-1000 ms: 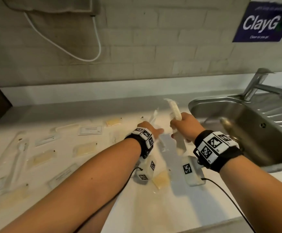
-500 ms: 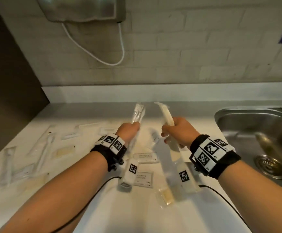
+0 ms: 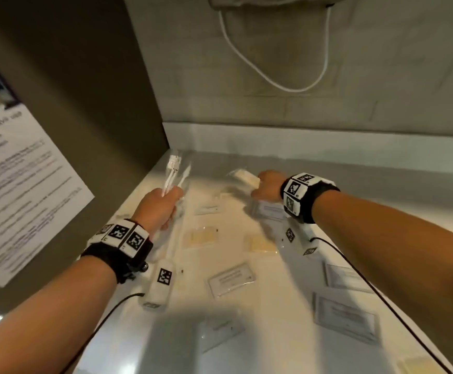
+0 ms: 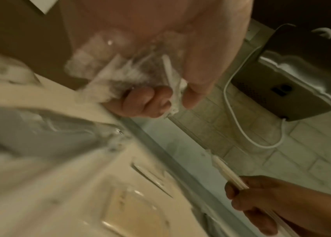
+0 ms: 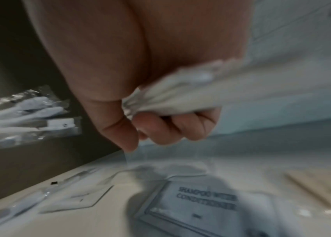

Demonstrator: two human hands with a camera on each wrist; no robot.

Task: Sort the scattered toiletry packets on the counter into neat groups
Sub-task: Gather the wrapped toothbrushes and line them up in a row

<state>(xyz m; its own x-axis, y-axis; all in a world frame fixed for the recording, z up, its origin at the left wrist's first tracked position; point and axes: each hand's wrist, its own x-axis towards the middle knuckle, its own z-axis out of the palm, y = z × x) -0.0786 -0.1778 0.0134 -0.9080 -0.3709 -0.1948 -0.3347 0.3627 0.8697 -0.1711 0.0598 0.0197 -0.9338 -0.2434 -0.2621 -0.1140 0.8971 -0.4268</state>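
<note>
My left hand (image 3: 169,198) grips a bunch of clear toothbrush packets (image 3: 174,168) above the back left corner of the white counter (image 3: 287,298). In the left wrist view its fingers (image 4: 146,102) curl round the crinkled toothbrush packets (image 4: 132,75). My right hand (image 3: 261,185) holds a long pale comb packet (image 3: 244,176) that points left, just above the counter. In the right wrist view its fingers (image 5: 172,126) clench that packet (image 5: 190,94). Flat shampoo sachets (image 3: 232,279) and yellowish soap packets (image 3: 201,236) lie scattered below both hands.
A dark side wall with a printed paper notice (image 3: 17,184) closes the left side. A wall-mounted dryer (image 4: 302,72) with a looping white cord (image 3: 274,76) hangs on the tiled back wall. More sachets (image 3: 345,319) lie at the right front.
Both hands have moved left along the counter, still holding their packets. The view has swung left, so the sink is out of sight and the side wall has come in.
</note>
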